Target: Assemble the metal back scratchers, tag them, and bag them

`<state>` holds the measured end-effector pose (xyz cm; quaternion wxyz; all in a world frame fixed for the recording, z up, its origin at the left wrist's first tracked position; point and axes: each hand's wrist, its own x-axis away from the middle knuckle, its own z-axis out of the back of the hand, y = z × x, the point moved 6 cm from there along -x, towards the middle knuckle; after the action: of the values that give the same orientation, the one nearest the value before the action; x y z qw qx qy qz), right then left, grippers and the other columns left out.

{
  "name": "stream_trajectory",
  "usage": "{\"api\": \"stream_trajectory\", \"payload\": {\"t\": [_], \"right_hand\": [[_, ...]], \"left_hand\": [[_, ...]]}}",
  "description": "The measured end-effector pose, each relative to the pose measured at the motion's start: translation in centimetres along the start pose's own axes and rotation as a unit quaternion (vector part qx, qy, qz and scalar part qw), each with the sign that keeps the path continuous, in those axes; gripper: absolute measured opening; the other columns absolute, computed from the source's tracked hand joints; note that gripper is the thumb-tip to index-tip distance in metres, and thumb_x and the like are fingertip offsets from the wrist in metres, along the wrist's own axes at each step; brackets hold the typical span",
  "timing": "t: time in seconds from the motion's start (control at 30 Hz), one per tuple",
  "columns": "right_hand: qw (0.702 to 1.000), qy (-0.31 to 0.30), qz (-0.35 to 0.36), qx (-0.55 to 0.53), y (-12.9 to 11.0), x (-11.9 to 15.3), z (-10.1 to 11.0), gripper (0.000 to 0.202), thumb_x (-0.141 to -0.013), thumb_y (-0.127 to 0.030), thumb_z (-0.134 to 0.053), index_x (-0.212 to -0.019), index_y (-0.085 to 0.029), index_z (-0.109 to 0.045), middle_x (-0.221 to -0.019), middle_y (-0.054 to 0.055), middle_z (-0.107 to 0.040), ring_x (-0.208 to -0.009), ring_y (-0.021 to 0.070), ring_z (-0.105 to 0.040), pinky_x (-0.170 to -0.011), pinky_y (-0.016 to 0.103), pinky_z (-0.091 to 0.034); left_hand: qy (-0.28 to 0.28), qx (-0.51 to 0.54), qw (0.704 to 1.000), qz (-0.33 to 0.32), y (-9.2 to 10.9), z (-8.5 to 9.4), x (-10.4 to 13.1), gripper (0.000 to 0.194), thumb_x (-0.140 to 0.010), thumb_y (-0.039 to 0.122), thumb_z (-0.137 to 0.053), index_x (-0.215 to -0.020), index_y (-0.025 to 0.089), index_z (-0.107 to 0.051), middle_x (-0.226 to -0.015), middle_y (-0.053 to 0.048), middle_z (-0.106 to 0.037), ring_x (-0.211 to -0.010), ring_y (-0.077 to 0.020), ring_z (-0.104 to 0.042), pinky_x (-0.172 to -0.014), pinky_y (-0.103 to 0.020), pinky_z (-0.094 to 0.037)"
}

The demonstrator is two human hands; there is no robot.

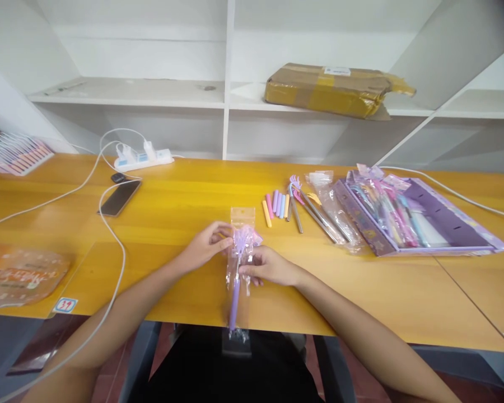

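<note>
A clear plastic bag (240, 305) hangs over the table's front edge, holding a purple-handled stick (234, 302) with a purple claw-shaped head at its upper end. My left hand (212, 242) pinches the bag's upper left side. On the bag's right side, my right hand (273, 265) grips it near the metal shaft. A pink piece (257, 238) shows beside the claw head. Beyond my hands lie several short coloured tubes (276, 202) and several metal rods with coloured claw heads (315, 212).
A purple box (380, 240) with packed items stands at the right, beside plastic bags (340, 207). At the left are a phone (120, 197), a power strip (144, 161), a loose white cable (121, 246) and an orange package (23, 275). A taped carton (327, 92) rests on the shelf.
</note>
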<state>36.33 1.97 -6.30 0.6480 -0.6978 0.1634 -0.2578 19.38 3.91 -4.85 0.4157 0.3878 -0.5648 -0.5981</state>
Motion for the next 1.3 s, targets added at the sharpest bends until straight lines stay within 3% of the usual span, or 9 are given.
{"api": "stream_trajectory", "payload": {"t": [0.07, 0.2, 0.27, 0.47, 0.63, 0.73, 0.93, 1.13, 1.3], "right_hand": [[0.999, 0.010, 0.003, 0.042, -0.2, 0.1, 0.4, 0.046, -0.094, -0.063, -0.067, -0.089, -0.017, -0.066, -0.060, -0.004, -0.061, -0.051, 0.0100, -0.055, -0.051, 0.023, -0.046], [0.974, 0.185, 0.045, 0.121, -1.2, 0.5, 4.2, 0.059, -0.103, -0.069, -0.044, -0.077, -0.019, -0.060, -0.059, -0.002, -0.058, -0.052, 0.0107, -0.051, -0.052, 0.025, -0.043], [0.963, 0.236, 0.054, 0.122, -1.1, 0.5, 5.6, 0.057, -0.102, -0.070, -0.045, -0.080, -0.019, -0.060, -0.065, -0.001, -0.061, -0.052, 0.0102, -0.050, -0.052, 0.025, -0.041], [0.964, 0.198, 0.072, 0.160, -0.5, -0.2, 4.7, 0.040, -0.102, -0.057, -0.053, -0.094, -0.019, -0.063, -0.075, -0.001, -0.064, -0.058, 0.0117, -0.051, -0.057, 0.026, -0.042], [0.872, 0.296, 0.121, 0.371, -2.3, 1.1, 5.0, 0.022, -0.102, -0.041, -0.060, -0.110, -0.021, -0.065, -0.098, 0.006, -0.067, -0.081, 0.0179, -0.060, -0.073, 0.031, -0.048], [0.848, 0.270, 0.090, 0.447, -2.0, 1.1, 5.5, 0.022, -0.095, -0.041, -0.071, -0.103, -0.021, -0.066, -0.099, 0.006, -0.062, -0.082, 0.0190, -0.060, -0.073, 0.032, -0.048], [0.853, 0.249, 0.074, 0.453, -0.9, 0.5, 5.9, 0.019, -0.095, -0.034, -0.071, -0.107, -0.020, -0.065, -0.100, 0.004, -0.059, -0.081, 0.0170, -0.058, -0.075, 0.031, -0.048], [0.882, 0.231, 0.132, 0.389, -1.5, 0.2, 5.0, 0.007, -0.101, -0.023, -0.060, -0.096, -0.020, -0.065, -0.096, 0.004, -0.058, -0.082, 0.0161, -0.057, -0.077, 0.030, -0.048], [0.903, 0.227, 0.176, 0.320, -1.7, 0.1, 4.8, 0.013, -0.106, -0.031, -0.056, -0.099, -0.021, -0.062, -0.096, 0.003, -0.061, -0.081, 0.0155, -0.058, -0.077, 0.029, -0.050]], "left_hand": [[0.024, 0.027, 0.999, -0.008, -0.2, 0.4, -0.4, 0.046, -0.089, 0.044, -0.078, -0.124, 0.020, -0.061, -0.105, -0.006, -0.069, -0.087, -0.0175, -0.068, -0.080, -0.031, -0.055], [0.012, 0.040, 0.999, 0.002, -0.8, 0.0, -0.5, 0.047, -0.088, 0.042, -0.078, -0.126, 0.018, -0.063, -0.095, -0.004, -0.068, -0.084, -0.0171, -0.066, -0.081, -0.032, -0.053], [0.000, 0.020, 1.000, 0.014, -1.2, -0.3, -0.5, 0.045, -0.088, 0.042, -0.078, -0.124, 0.018, -0.065, -0.094, -0.003, -0.066, -0.084, -0.0166, -0.064, -0.082, -0.032, -0.051], [0.037, -0.118, 0.992, -0.033, -0.7, -0.5, -0.2, 0.035, -0.087, 0.042, -0.078, -0.112, 0.019, -0.070, -0.101, -0.004, -0.062, -0.085, -0.0168, -0.059, -0.080, -0.031, -0.050], [0.025, -0.292, 0.949, -0.114, 1.4, -0.7, 0.3, 0.037, -0.094, 0.042, -0.071, -0.127, 0.027, -0.070, -0.122, -0.008, -0.067, -0.101, -0.0244, -0.058, -0.094, -0.038, -0.047], [-0.001, -0.320, 0.940, -0.119, 1.1, -1.1, 0.3, 0.046, -0.094, 0.047, -0.071, -0.135, 0.027, -0.066, -0.126, -0.009, -0.070, -0.110, -0.0290, -0.057, -0.103, -0.043, -0.042], [0.008, -0.313, 0.942, -0.123, 0.5, -1.5, 0.0, 0.051, -0.095, 0.048, -0.070, -0.141, 0.028, -0.062, -0.141, -0.009, -0.064, -0.124, -0.0308, -0.053, -0.110, -0.044, -0.038], [0.002, -0.292, 0.950, -0.110, 0.7, -1.3, -0.2, 0.044, -0.096, 0.045, -0.070, -0.137, 0.028, -0.066, -0.125, -0.008, -0.070, -0.109, -0.0284, -0.056, -0.100, -0.041, -0.043], [0.011, -0.251, 0.962, -0.112, 0.7, -1.1, -0.2, 0.031, -0.098, 0.041, -0.066, -0.125, 0.026, -0.071, -0.116, -0.007, -0.073, -0.106, -0.0261, -0.061, -0.097, -0.039, -0.047]]}}
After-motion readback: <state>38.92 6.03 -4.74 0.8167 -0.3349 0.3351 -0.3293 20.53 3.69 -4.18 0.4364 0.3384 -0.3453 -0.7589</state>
